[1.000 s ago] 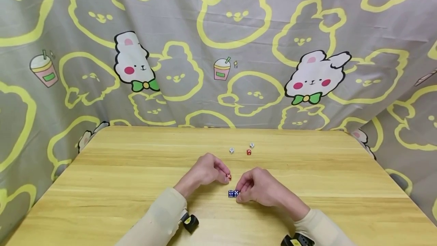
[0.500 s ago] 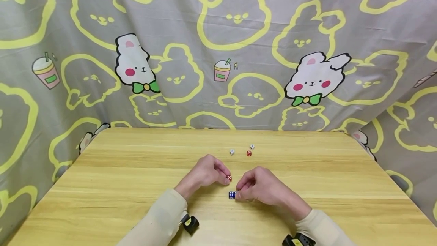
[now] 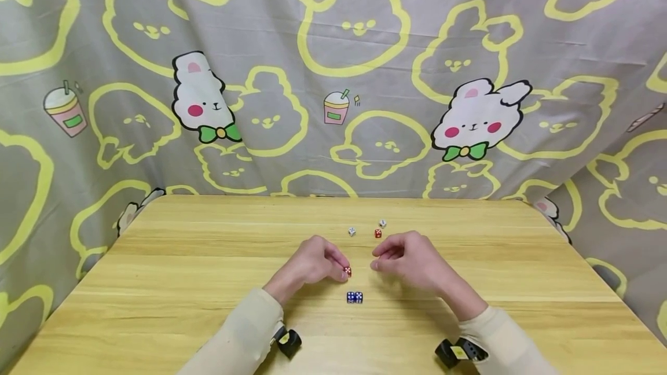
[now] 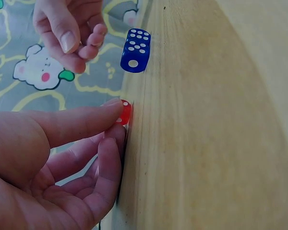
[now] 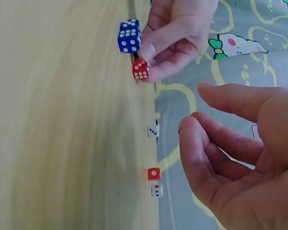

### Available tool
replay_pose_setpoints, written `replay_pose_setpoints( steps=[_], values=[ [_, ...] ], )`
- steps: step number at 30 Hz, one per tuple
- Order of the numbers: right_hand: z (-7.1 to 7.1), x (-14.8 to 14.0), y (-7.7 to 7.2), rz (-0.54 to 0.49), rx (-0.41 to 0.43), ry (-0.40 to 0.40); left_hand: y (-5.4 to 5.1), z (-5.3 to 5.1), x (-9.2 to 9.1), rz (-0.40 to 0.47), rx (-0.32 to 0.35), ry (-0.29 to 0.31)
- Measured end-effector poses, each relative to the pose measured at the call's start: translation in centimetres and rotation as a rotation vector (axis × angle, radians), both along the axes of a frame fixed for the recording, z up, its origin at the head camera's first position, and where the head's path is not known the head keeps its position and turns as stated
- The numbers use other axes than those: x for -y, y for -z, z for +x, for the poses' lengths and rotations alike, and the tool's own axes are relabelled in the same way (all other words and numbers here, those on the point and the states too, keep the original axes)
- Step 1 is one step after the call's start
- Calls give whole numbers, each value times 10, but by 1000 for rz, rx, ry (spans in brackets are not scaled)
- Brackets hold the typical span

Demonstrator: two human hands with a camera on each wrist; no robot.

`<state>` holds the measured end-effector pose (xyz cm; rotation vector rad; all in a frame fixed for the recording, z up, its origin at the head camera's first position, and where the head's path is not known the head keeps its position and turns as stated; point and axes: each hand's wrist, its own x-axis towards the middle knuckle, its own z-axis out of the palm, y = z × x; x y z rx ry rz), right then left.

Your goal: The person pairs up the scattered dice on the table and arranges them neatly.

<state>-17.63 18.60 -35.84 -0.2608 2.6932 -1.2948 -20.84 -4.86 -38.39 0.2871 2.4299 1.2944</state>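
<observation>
My left hand (image 3: pixel 312 260) pinches a red die (image 3: pixel 348 271) between thumb and fingers, low at the table surface. In the left wrist view the thumb covers most of that red die (image 4: pixel 125 112). Closer to me, two blue dice (image 3: pixel 355 297) stand side by side, touching. My right hand (image 3: pixel 411 259) hovers above the table to the right of both, holding nothing. In the right wrist view a gap shows between the thumb and fingertips of this hand (image 5: pixel 240 143).
Farther back on the wooden table (image 3: pixel 234 230) lie a white die (image 3: pixel 352 231), another red die (image 3: pixel 378 233) and a second white die (image 3: pixel 383 223). A patterned curtain (image 3: pixel 281 33) hangs behind the table's far edge.
My right hand has let go of the right-hand blue die and moved up and away toward the back. My left hand stays in place with the red die.
</observation>
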Motion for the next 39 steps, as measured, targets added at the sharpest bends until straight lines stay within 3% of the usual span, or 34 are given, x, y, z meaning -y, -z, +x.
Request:
replay_pose_setpoints(
  steps=[9, 25, 39],
  values=[
    [-10, -4, -4, -2, -36, 47, 0, -1, 2, -4, -9, 6],
    [-26, -8, -2, -3, -85, 61, 2, -2, 1, 12, -25, 21],
    [-42, -16, -3, 5, -90, 112, 2, -1, 1, 11, -13, 11]
  ],
)
